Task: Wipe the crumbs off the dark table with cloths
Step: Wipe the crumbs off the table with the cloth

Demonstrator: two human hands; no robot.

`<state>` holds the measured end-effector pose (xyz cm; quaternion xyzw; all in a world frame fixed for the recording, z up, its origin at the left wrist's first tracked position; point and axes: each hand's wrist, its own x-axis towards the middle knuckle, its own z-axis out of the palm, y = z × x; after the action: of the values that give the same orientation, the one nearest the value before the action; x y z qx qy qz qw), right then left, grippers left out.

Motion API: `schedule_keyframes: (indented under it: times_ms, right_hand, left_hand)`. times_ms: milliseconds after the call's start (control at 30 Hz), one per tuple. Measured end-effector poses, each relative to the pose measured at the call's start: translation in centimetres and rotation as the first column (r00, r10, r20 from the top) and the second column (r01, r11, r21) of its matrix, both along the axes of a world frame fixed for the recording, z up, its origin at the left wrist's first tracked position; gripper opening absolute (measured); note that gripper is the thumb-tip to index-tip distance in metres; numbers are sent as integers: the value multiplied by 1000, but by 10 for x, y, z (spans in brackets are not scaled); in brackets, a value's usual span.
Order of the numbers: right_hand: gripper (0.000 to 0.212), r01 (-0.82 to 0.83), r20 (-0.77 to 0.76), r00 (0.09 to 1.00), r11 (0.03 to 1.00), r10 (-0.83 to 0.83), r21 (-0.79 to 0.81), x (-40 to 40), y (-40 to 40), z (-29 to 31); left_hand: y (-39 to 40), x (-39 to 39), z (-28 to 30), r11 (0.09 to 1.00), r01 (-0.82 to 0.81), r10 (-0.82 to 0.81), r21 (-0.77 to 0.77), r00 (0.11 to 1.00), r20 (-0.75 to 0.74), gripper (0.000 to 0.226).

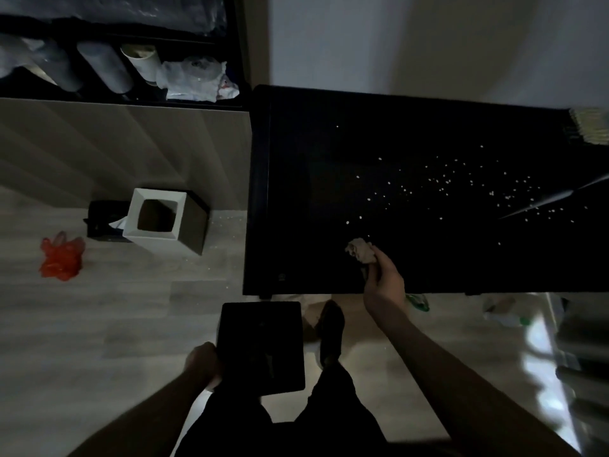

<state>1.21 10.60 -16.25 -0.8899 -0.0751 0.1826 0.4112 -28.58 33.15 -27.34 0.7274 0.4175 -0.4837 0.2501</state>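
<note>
From the head camera, the dark table [329, 192] stands against the wall, its right half scattered with pale crumbs [461, 189]. The right hand [384, 278] reaches over the near edge and grips a crumpled beige cloth [361, 250] pressed to the tabletop, just short of the nearest crumbs. The left hand [202, 362] curls round the side of a flat black tray [262, 344] held low, below the table's near edge. On the wooden floor to the left sit a white bin [164, 219] and an orange bag [61, 258].
</note>
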Motion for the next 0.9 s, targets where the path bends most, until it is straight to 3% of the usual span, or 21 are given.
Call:
schedule_keyframes:
  times_ms: [167, 267, 367, 467, 533, 667, 767, 900]
  right_hand:
    - [43, -26, 13, 1000, 996, 27, -89, 61, -18, -14]
    - [43, -53, 2, 999, 996, 53, -68, 97, -25, -19]
    - [44, -127, 63, 989, 988, 133, -84, 131, -18, -29]
    - [46, -235, 35, 970, 967, 239, -103, 156, -3, -47]
    - [48, -314, 32, 946, 937, 322, -152, 168, 7, -62]
    - [56, -446, 29, 861, 780, 508, -439, 162, 30, -83]
    - [59, -541, 75, 778, 725, 624, -427, 143, 36, -88]
    - [60, -716, 130, 593, 594, 795, -367, 113, 15, -95]
  left_hand:
    - [-40, 33, 5, 998, 31, -33, -59, 999, -22, 18]
    - [-62, 54, 5, 998, -23, 23, -64, 1000, 3, 11]
    - [-85, 72, 0, 995, -86, 89, -52, 995, 44, 19]
    - [-107, 92, 0, 997, -68, 70, -24, 994, 83, 8]
    - [-120, 103, -4, 997, -77, 78, -6, 992, 96, 22]
    - [-138, 120, -8, 993, -116, 115, -2, 985, 126, 31]
    - [-144, 132, -7, 988, -152, 154, -27, 979, 131, 29]
    - [-146, 143, -6, 986, -161, 164, -31, 977, 136, 28]
